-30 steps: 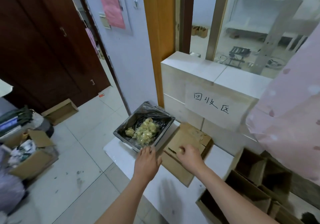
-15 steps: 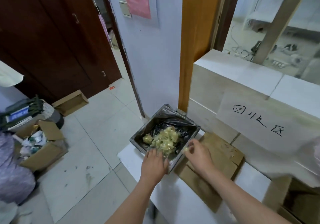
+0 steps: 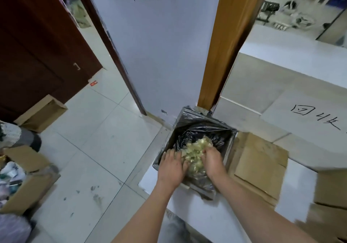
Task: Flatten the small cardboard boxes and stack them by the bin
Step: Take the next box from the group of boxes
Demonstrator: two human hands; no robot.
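Reaching into the black-lined bin (image 3: 195,141) with both hands, left hand (image 3: 171,165) and right hand (image 3: 211,161) pressed on either side of the crumpled yellowish wad (image 3: 196,152), fingers bent around it. Lying flat just right of the bin, touching its side: flattened cardboard boxes (image 3: 261,167) on the white surface (image 3: 206,218). Further right, more brown boxes (image 3: 330,190), blurred.
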